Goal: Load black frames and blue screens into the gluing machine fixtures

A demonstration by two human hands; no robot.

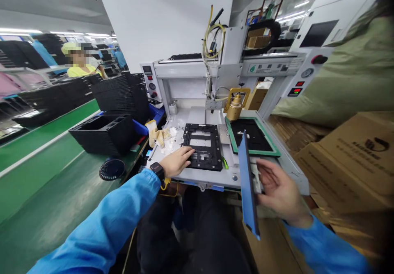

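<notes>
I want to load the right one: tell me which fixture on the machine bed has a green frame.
The right-hand fixture, by the brass nozzle; the left fixture is all black.

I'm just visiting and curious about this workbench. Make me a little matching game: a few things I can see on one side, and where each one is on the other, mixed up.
Things:
1. blue panel
2. black frame
3. work glove
4. small fan

Places:
A. on the green floor beside the bench
B. held on edge in the right hand
C. flat on the bench under the left hand
D. lying at the left end of the bench top

Pairs: 1-B, 2-C, 3-D, 4-A
</notes>
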